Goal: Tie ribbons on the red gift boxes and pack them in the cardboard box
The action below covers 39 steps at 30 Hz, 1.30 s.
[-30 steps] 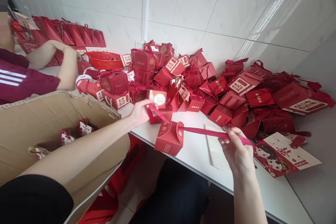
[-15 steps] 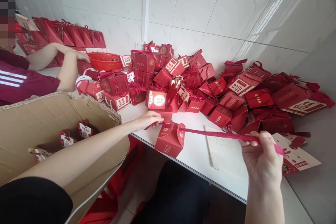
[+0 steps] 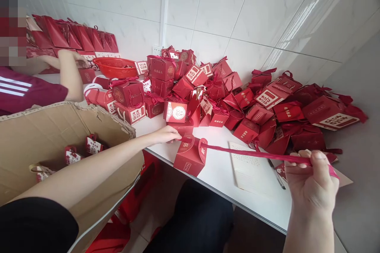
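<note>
A small red gift box (image 3: 190, 157) stands near the front edge of the white table (image 3: 219, 174). A red ribbon (image 3: 255, 153) runs through the box's top and stretches taut to the right. My right hand (image 3: 310, 184) is closed on the ribbon's far end. My left hand (image 3: 166, 134) rests at the box's left top corner with its fingers pinched on the ribbon's short end there.
A heap of red gift boxes (image 3: 225, 95) fills the back of the table against the tiled wall. A white card (image 3: 252, 170) and a pen lie right of the box. An open cardboard carton (image 3: 59, 146) holds several small boxes. Another person (image 3: 35, 87) works at far left near a red basket (image 3: 115, 66).
My right hand has pulled the ribbon farther right, drawing it through the box. My left hand has come down from the loose ribbon to the box's top corner.
</note>
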Available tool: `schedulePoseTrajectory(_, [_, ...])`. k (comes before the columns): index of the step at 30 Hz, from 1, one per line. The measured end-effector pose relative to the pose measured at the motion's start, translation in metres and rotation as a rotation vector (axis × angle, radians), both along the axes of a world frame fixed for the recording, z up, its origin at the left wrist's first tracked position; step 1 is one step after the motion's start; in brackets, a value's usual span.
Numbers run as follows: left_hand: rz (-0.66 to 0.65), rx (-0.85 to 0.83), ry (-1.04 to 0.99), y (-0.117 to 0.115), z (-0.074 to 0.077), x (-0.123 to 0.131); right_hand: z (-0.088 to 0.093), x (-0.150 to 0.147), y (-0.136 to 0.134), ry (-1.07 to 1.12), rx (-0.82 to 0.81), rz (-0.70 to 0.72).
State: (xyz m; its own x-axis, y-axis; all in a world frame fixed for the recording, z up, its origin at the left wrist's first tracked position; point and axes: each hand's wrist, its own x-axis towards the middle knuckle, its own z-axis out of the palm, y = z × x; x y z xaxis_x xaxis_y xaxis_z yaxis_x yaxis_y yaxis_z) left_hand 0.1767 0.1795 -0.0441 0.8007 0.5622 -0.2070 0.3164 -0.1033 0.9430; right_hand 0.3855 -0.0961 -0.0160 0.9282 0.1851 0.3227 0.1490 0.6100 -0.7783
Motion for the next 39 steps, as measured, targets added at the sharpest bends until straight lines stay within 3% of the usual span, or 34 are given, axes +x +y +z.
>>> schedulePoseTrajectory(4, [0.069,-0.134,-0.172,0.01,0.017,-0.004,0.002,-0.002,0.011,-0.075,-0.045,0.061])
schedulePoseTrajectory(10, [0.035,-0.444,-0.475,0.017,0.049,0.001,0.012,-0.012,0.04,-0.221,-0.071,0.332])
schedulePoseTrajectory(17, [-0.056,-0.503,-0.553,0.004,0.084,0.019,0.022,-0.029,0.079,-0.286,-0.242,0.652])
schedulePoseTrajectory(20, [-0.137,-0.466,-0.58,-0.001,0.092,0.023,0.024,-0.035,0.097,-0.367,-0.328,0.703])
schedulePoseTrajectory(24, [-0.204,-0.379,-0.651,-0.004,0.094,0.019,0.032,-0.044,0.121,-0.533,-0.373,0.592])
schedulePoseTrajectory(27, [-0.232,-0.169,-0.674,-0.006,0.089,0.013,0.041,-0.053,0.136,-0.662,-0.339,0.427])
schedulePoseTrajectory(31, [-0.041,0.106,-0.699,-0.011,0.077,0.008,0.045,-0.065,0.148,-0.623,-0.255,0.397])
schedulePoseTrajectory(35, [0.141,0.283,-0.723,-0.019,0.067,0.008,0.034,-0.073,0.156,-0.484,-0.136,0.413])
schedulePoseTrajectory(39, [0.144,0.314,-0.726,-0.026,0.062,0.01,0.028,-0.073,0.159,-0.386,-0.035,0.377])
